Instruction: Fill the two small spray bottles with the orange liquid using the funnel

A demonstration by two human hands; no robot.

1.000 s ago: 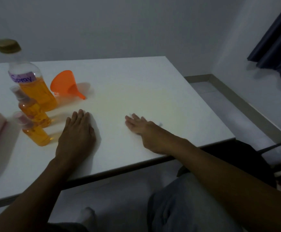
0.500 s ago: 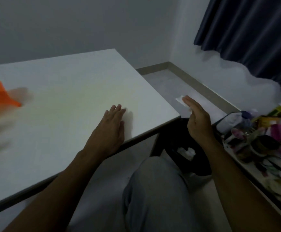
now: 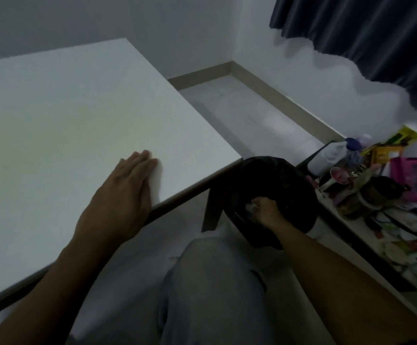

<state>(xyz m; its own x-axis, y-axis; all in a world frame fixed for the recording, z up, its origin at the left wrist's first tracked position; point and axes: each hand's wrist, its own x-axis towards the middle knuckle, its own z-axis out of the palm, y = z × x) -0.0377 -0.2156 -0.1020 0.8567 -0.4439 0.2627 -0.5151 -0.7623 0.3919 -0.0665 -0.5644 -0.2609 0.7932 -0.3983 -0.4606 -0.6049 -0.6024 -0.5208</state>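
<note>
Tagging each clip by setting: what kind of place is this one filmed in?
Probably a room in a home: a plain white table against the wall, a dark curtain, and a low shelf cluttered with household bits beside a black bin.

The table (image 3: 65, 115) is left bare across the frame's left. At lower right, passage is narrowed by the bin (image 3: 264, 175) and the cluttered shelf (image 3: 376, 195).

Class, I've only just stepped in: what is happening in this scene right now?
A seated person rests the left hand flat on the white table near its corner. The right hand reaches down into a black bin beside the table, near something pale. No bottles or funnel are in view.
</note>
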